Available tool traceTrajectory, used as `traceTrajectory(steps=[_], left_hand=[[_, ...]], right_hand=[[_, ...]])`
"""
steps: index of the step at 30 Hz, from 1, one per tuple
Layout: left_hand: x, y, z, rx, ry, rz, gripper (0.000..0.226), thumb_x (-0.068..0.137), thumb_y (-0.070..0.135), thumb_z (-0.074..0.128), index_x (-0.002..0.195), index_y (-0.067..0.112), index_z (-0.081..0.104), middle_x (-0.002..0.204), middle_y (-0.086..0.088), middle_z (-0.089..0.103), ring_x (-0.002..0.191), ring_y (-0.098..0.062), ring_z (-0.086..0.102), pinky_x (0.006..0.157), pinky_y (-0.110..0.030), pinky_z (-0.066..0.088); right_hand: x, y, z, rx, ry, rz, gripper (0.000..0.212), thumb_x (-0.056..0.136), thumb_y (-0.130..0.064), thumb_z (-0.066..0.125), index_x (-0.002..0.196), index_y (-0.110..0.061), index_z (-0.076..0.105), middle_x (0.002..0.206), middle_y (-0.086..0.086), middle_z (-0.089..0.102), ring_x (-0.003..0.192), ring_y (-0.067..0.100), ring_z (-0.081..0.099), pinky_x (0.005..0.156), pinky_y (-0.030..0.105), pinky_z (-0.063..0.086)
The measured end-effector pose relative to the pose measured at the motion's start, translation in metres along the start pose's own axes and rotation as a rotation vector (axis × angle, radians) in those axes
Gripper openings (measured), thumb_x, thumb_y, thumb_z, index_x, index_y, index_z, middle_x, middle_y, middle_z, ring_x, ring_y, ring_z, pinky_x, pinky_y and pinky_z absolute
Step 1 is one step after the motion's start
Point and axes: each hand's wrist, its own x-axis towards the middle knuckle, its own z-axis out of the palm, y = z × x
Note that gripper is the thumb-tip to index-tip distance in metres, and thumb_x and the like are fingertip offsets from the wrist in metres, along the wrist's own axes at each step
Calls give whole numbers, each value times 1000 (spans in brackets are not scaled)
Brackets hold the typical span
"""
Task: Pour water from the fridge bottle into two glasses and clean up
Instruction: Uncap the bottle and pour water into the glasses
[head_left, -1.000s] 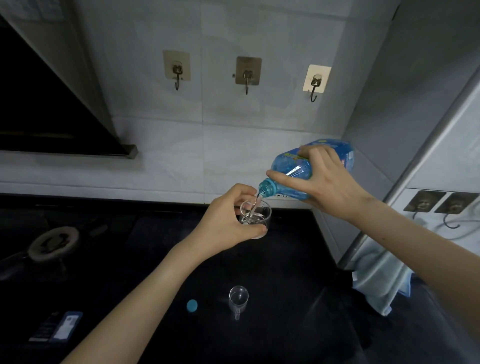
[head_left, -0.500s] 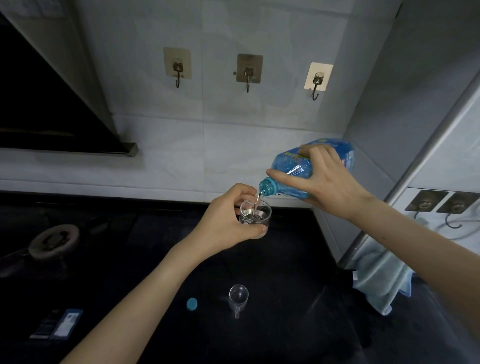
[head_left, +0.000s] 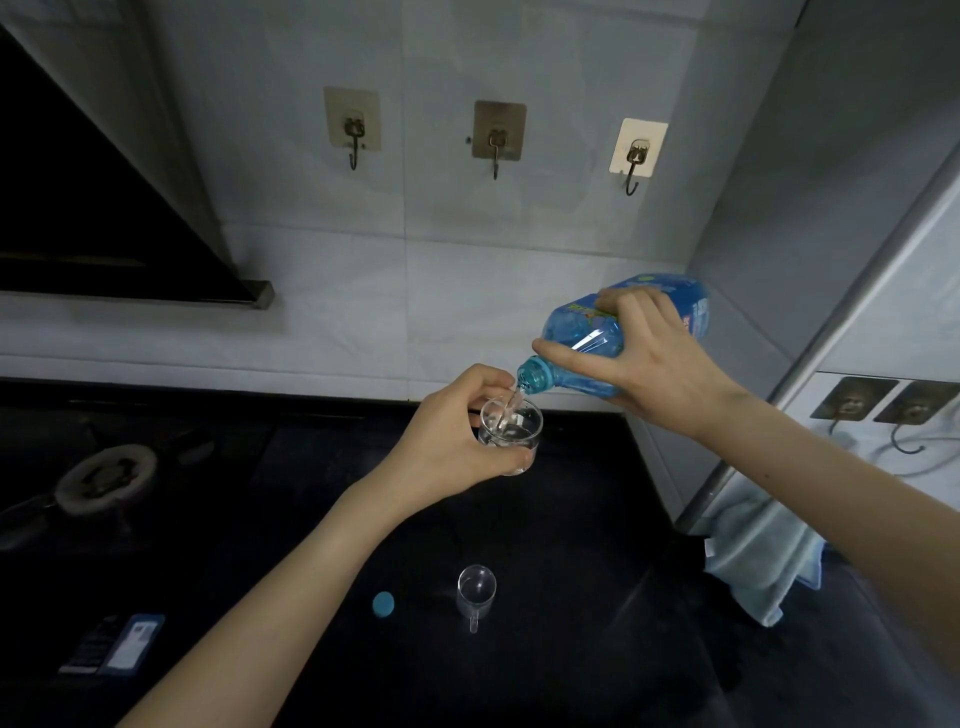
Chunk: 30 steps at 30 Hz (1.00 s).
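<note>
My right hand (head_left: 652, 364) grips a blue plastic bottle (head_left: 587, 332), tipped with its open neck pointing down to the left. A thin stream of water runs from the neck into a small clear glass (head_left: 511, 431). My left hand (head_left: 447, 441) holds that glass in the air above the black counter (head_left: 571, 649), fingers curled round it. Some water stands in the glass. A second clear glass with a handle (head_left: 476, 592) stands upright on the counter below. The blue bottle cap (head_left: 383, 604) lies on the counter to its left.
A gas burner (head_left: 106, 475) sits at the left of the counter, under a dark hood (head_left: 78, 208). A small card packet (head_left: 122, 644) lies near the front left. A light blue cloth (head_left: 763, 566) hangs at the right. Three wall hooks (head_left: 496, 137) are on the tiles.
Water keeps running from the bottle into the held glass, and the level in it has risen a little. Both hands stay almost where they were.
</note>
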Motion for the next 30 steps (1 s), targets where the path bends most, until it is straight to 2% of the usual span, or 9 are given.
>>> traceTrajectory(steps=[4,8,11,15,20,24,26,28,30], left_hand=[[-1,-1,0,-4,2,0,62,60,20,87,113,26,55,105,13,66,96,2,62,82,-12,48],[-2,-2,0,-16,-4,-11,62,60,20,87,113,27,55,105,14,66,97,2,62,85,-16,50],[-3,-4,0,-17,-8,-11,62,60,20,87,113,26,54,104,15,66,97,3,62,85,-15,49],[-5,-8,1,-24,-10,-10,61,60,20,87,112,26,55,102,16,67,97,4,61,81,-9,47],[-11,-18,5,-41,-10,-31,63,60,19,87,115,25,56,105,16,67,98,4,62,83,-11,48],[-16,-34,10,-41,-10,-51,66,60,18,88,117,23,55,106,16,67,98,6,61,81,-7,45],[-20,-43,14,-23,-15,-55,68,60,20,88,119,24,54,107,17,65,99,8,59,82,-5,44],[-24,-55,19,-12,-6,-68,68,60,22,88,119,25,53,106,19,65,99,10,59,82,-3,42],[-29,-67,24,-1,10,-86,67,61,23,87,119,27,53,106,20,64,99,10,58,81,-2,41]], right_hand=[[-2,-5,4,32,8,15,73,83,-12,74,143,-35,37,109,19,40,103,38,45,87,53,36],[-5,-13,9,69,-20,44,68,86,-23,73,142,-35,38,111,21,43,105,39,47,87,52,36],[-7,-23,11,142,-36,111,65,86,-27,73,141,-35,39,109,24,51,102,39,52,86,51,39],[-13,-42,12,259,-71,205,75,78,-26,81,140,-36,40,107,22,51,99,37,53,86,50,46],[-25,-67,18,401,-82,349,79,74,-28,83,140,-34,40,107,19,47,100,33,52,84,46,50],[-42,-91,31,659,-73,588,82,74,-25,84,143,-32,40,112,12,38,104,30,51,91,49,52],[-52,-103,40,744,-74,680,85,73,-24,84,144,-35,37,114,4,34,106,20,49,96,39,51],[-63,-116,50,816,-64,764,88,72,-24,84,143,-40,35,114,-6,30,107,2,45,97,20,46],[-72,-130,60,870,-51,855,89,71,-23,85,143,-40,35,112,-9,30,108,-10,40,90,1,39]])
